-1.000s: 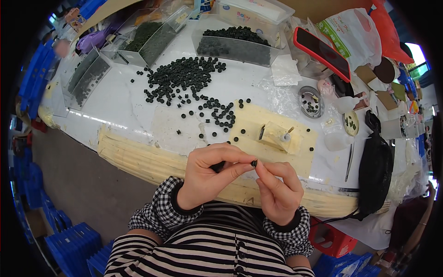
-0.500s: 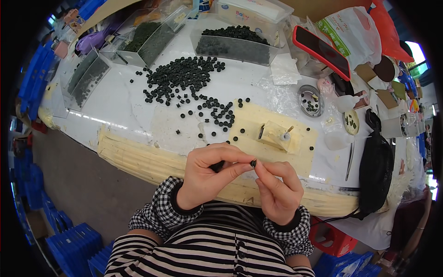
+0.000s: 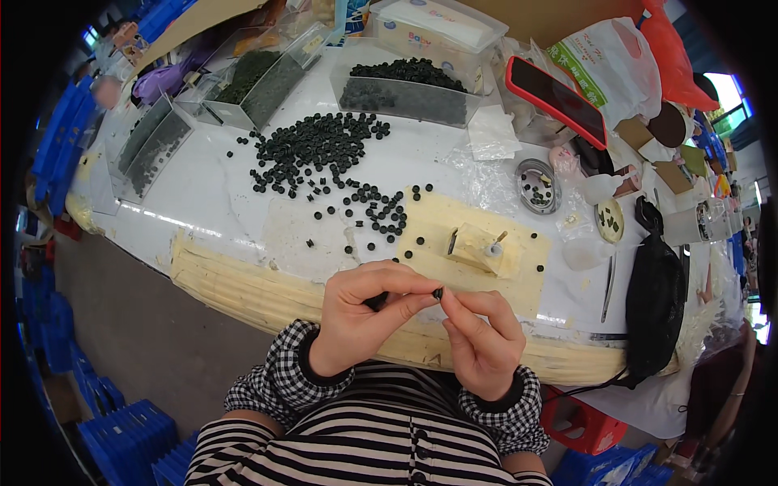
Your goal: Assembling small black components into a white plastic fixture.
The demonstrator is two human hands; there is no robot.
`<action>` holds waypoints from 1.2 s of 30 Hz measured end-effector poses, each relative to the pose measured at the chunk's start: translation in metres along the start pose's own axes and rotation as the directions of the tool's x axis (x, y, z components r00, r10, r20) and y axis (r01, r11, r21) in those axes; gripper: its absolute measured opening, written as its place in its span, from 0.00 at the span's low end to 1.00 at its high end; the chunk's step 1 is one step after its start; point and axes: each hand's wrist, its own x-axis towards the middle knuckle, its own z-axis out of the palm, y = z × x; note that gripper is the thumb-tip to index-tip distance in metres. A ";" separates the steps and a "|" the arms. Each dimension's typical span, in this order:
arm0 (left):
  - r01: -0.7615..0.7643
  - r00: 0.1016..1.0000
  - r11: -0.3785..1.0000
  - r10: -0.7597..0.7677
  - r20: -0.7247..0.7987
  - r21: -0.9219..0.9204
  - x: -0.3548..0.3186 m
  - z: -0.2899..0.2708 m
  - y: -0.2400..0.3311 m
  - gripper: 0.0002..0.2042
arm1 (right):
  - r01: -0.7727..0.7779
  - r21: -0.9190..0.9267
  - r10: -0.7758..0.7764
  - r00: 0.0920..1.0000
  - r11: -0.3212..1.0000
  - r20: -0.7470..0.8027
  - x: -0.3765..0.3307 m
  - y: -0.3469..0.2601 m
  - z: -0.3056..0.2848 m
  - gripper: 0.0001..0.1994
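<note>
small black piece (image 3: 438, 293): between the hands, above worktop (image 3: 231, 235) front edge | left hand (image 3: 356, 312): pinching it | right hand (image 3: 488, 340): fingertips gripping its right side | facing, long axis: too small to tell

Red-cased phone (image 3: 557, 99), black bag (image 3: 655, 296), red stool (image 3: 598, 428)

The left hand (image 3: 356, 317) pinches a small black part (image 3: 438, 293); the right hand's (image 3: 488, 340) fingertips meet it; on the white tabletop (image 3: 219, 215) beyond lies a heap of similar parts (image 3: 312, 144) (some scattered nearer); a yellow block (image 3: 478, 255) stands to the right.
</note>
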 end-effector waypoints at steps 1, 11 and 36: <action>-0.007 1.000 1.000 0.007 0.000 0.008 0.000 0.001 0.000 0.09 | 0.005 -0.002 -0.005 1.000 1.000 -0.005 0.000 0.001 0.000 0.20; -0.028 1.000 0.999 0.028 0.010 0.015 0.001 0.001 0.002 0.09 | -0.025 0.012 0.025 0.999 1.000 0.034 -0.002 -0.002 -0.003 0.17; -0.034 0.999 0.998 0.033 0.011 0.052 0.000 0.000 0.004 0.09 | -0.008 0.001 0.008 1.000 1.000 0.013 -0.001 -0.001 -0.001 0.18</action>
